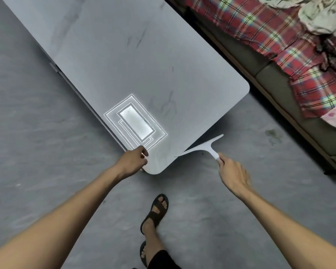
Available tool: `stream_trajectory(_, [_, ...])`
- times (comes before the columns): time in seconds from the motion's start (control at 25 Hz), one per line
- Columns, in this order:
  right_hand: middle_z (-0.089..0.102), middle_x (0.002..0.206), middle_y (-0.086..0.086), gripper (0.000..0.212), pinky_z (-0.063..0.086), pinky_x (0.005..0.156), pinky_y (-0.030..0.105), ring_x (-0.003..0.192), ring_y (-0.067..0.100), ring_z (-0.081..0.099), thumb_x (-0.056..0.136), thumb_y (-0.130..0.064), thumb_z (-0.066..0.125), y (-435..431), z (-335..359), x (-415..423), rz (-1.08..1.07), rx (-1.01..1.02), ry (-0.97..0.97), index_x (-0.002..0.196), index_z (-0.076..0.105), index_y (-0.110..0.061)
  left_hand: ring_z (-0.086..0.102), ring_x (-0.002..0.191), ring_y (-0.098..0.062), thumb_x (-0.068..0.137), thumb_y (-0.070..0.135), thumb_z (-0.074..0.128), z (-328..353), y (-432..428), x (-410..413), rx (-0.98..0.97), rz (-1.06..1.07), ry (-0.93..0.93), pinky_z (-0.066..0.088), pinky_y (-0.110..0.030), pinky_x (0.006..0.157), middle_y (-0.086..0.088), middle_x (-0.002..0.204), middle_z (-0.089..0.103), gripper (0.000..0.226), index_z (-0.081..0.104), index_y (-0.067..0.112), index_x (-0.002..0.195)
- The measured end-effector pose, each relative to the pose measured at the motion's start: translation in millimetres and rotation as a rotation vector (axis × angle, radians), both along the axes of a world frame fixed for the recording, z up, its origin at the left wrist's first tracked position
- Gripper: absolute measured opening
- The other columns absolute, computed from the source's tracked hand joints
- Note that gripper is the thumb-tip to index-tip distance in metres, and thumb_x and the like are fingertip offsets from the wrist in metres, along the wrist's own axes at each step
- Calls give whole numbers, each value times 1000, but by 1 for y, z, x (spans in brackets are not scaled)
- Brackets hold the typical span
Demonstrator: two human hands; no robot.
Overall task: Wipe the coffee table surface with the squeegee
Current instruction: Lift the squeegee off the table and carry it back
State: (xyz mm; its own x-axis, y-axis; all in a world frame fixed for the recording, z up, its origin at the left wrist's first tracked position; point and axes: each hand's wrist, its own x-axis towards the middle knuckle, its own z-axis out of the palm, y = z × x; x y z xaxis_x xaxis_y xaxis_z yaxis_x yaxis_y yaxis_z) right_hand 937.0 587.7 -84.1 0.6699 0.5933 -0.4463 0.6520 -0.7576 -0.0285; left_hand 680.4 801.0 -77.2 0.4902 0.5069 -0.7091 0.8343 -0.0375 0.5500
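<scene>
Coffee table (124,55): glossy grey top. Right hand (232,172): clenched round handle of squeegee (202,147), blade along near edge, seemingly off top. Left hand (133,161): curled at corner; grasp I cannot tell. I judge between strokes; next, reseat blade flat.

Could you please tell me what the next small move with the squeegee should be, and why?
Probably lift the squeegee and set its blade on the coffee table farther in, for another stroke. The right hand grips the handle, and the blade lies along the table's near edge, seemingly at a stroke's end.
</scene>
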Motion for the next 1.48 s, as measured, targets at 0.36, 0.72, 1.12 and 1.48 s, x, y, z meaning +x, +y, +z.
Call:
stream_trajectory(0.36, [61,69,8,13,45,65,27,62,19,52,96,-10,47,-23,142,-90,-576,272,943,93,57,-2,64,53,-13,76,1,62,125,-97,-70,69,189,-148,45,-22,51,4,60,63,18,59,16,85])
stream_trajectory(0.72, [47,67,10,18,29,49,21,52,11,28,96,-4,51,-77,290,-230,-317,103,1349,78,54,-3,67,60,-15,77,42,72,298,-272,-160,-140,483,-315,51,-23,53,-4,74,73,27,64,17,83])
stream_trajectory(1.12, [45,66,8,19,47,46,16,55,15,46,90,1,59,-232,330,-373,165,-100,1397,73,52,-5,63,60,-11,77,18,76,362,-539,-258,26,1052,-196,53,-21,64,-8,69,70,22,74,2,92])
stream_trajectory(1.48, [53,68,13,9,52,51,24,56,20,54,93,-6,58,-387,304,-536,519,-379,1333,88,54,0,64,57,-9,80,12,75,328,-739,-378,1,1387,-155,48,-14,54,-14,79,68,24,69,-5,96])
